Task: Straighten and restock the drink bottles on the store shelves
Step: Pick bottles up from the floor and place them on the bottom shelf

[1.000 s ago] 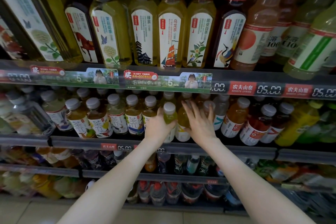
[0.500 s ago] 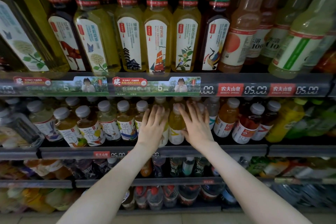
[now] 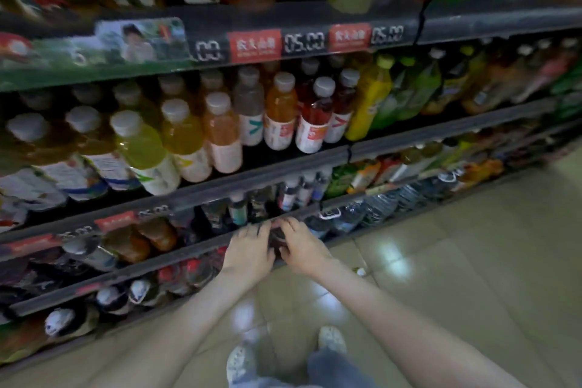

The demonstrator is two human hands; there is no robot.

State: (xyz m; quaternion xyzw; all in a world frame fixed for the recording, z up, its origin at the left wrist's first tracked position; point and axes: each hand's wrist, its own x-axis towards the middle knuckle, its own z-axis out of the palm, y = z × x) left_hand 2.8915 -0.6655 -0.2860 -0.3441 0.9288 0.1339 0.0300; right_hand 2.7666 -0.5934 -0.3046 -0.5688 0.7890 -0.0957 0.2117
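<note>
1. Reaching both bare arms down to the dark grey metal rail (image 3: pixel 126 274) of a low shelf
2. Clasping a dark plastic bottle (image 3: pixel 277 238) between the two hands, right at that rail's front edge
3. Wrapping the left hand (image 3: pixel 250 250) around the bottle's left side, fingers curled over its top
4. Gripping the bottle's right side with the right hand (image 3: pixel 304 247), fingers bent over it and thumb below, fingertips almost meeting those of the left hand
5. Too smeared by motion to read the bottle's label, or to tell whether upright or tilted, or whether above or below the rail
6. Standing in rows on a higher shelf: a white-capped yellow-green drink bottle (image 3: pixel 138 148), a white-capped orange drink bottle (image 3: pixel 280 113) and a white-capped red drink bottle (image 3: pixel 315 118), all with white labels
7. Fixed along the shelf edge above those: red price tags (image 3: pixel 254 46) beside digital figures reading 05.00
8. Showing beneath the arms: glossy beige floor tiles (image 3: pixel 456 261), pale speckled shoes (image 3: pixel 241 362) and blue trouser legs (image 3: pixel 333 368)
</note>
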